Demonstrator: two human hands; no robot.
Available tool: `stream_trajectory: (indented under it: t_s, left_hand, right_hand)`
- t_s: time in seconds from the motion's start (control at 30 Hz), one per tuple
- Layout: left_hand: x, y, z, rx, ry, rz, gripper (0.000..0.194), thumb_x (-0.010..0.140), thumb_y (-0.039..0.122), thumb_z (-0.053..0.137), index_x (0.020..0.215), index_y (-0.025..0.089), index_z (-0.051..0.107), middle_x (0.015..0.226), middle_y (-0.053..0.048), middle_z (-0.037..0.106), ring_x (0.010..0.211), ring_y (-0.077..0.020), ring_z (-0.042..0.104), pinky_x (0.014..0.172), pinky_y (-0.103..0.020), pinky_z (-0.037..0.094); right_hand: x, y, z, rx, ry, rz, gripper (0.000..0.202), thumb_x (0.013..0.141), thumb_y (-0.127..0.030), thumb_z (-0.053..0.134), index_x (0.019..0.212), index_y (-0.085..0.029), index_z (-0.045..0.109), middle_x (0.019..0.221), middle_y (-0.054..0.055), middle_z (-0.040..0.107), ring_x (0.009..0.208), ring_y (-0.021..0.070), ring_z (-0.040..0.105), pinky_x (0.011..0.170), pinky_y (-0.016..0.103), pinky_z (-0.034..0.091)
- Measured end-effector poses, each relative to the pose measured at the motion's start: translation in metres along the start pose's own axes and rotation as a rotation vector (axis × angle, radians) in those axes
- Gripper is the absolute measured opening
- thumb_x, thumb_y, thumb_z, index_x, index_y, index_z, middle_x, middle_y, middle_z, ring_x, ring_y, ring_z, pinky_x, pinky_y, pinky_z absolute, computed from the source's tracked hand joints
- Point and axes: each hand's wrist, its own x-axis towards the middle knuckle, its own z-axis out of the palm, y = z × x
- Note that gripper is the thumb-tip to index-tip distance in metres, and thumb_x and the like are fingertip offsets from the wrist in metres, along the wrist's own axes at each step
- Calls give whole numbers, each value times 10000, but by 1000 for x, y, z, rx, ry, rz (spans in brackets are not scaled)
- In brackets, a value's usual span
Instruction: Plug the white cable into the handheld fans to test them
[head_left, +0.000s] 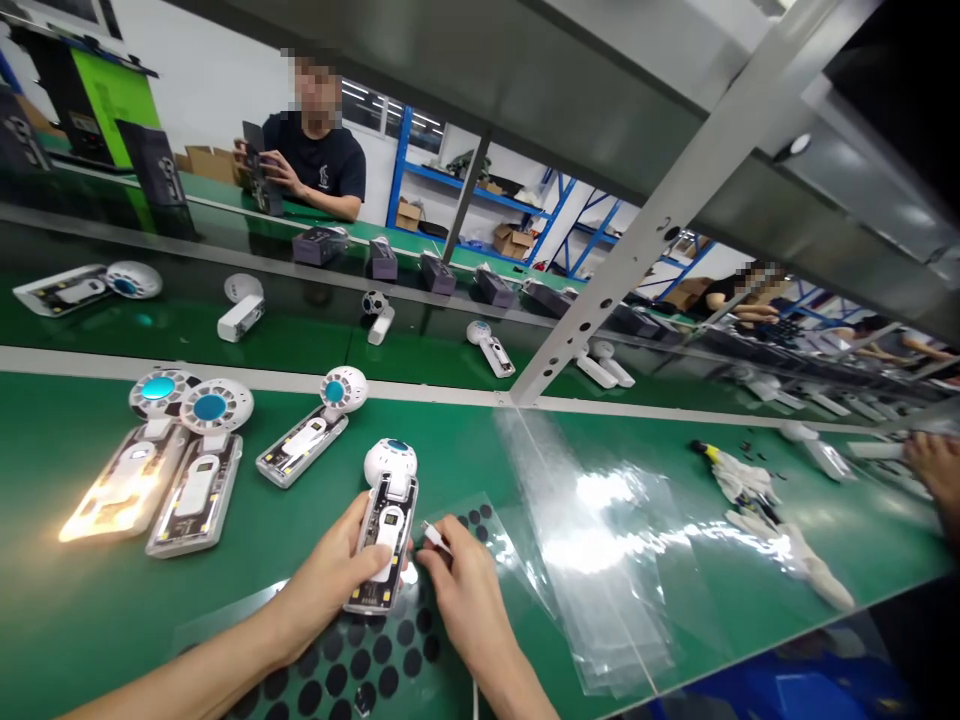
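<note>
My left hand (334, 565) is closed around a handheld fan (391, 490) with a white round head and a see-through body, its thumb on the white front panel. The fan is held upright and slightly tilted over the bench. Close to its right side, my right hand (469, 585) pinches a white cable plug (435, 536); the plug looks apart from the fan. Under both hands lies a clear sheet with black round stickers (360, 663). To the left rest a fan with its body lit (127, 485), a second fan (196, 490) and a third fan (307, 437).
Clear plastic bags (600, 570) lie right of my hands, with white gloves (750, 490) beyond. A metal post (600, 310) rises behind. More fans (491, 350) lie along the dark green strip. A person (315, 165) opposite holds a dark box; another person's hand (934, 465) is far right.
</note>
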Motion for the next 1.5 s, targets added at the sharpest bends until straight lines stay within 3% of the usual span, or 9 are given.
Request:
stream_trajectory:
  t_s: [0.1,0.2,0.4,0.67,0.87,1.17,1.27,1.5]
  left_hand:
    - [0,1,1,30,-11,-9,488,683,433,685,1020,188,433,883,-44,566,707,-164,544,621,-263,438]
    - [-1,3,2,106,-26,-13,525,675,396,680,1073,183,411,859,-27,549,749,-176,531,645,-266,431]
    - [-3,6,5,181,-47,10,526,682,317,629,1134,181,397,849,-7,523,787,-183,504,723,-296,428]
    - [-2,9,6,156,-55,-12,471,652,233,581,1090,183,418,815,12,479,826,-193,498,726,-294,436]
    - [-3,10,6,215,-41,3,445,636,203,543,1065,185,425,826,18,507,816,-178,497,780,-304,405]
    - [-3,11,8,257,-25,-34,422,615,145,474,1035,175,435,797,31,502,740,-146,478,669,-254,393]
    - [-3,9,7,207,-9,-26,393,666,182,519,1051,178,439,784,27,516,757,-164,509,703,-279,420]
    - [-1,4,7,134,47,20,355,814,386,549,1089,180,457,800,12,547,731,-155,544,670,-251,455]
  right_hand:
    - [-4,-10,-16,268,3,27,139,817,-192,446,680,-202,460,637,-19,522,617,150,509,572,237,394]
    - [-4,-25,-28,500,-46,6,110,805,-203,484,702,-192,521,657,-19,535,632,147,491,589,243,368]
    - [2,-39,-22,267,16,-216,163,842,-120,419,723,-195,501,740,-2,516,663,145,488,603,255,321]
    - [2,-39,-18,132,14,-239,167,842,-99,404,744,-190,504,762,28,531,684,172,510,594,264,328]
    - [4,-41,-23,21,-4,-341,169,826,-60,413,738,-183,489,737,30,519,655,171,500,567,265,315]
    - [9,-48,-29,-251,-99,-373,171,778,-8,488,745,-169,533,749,40,575,646,183,542,541,273,305]
    - [11,-49,-29,-248,-111,-397,174,777,-9,487,728,-170,530,745,41,574,638,179,538,530,267,313]
    - [4,-42,-21,16,37,-472,270,828,-42,335,797,-174,569,780,60,524,628,168,507,529,265,382]
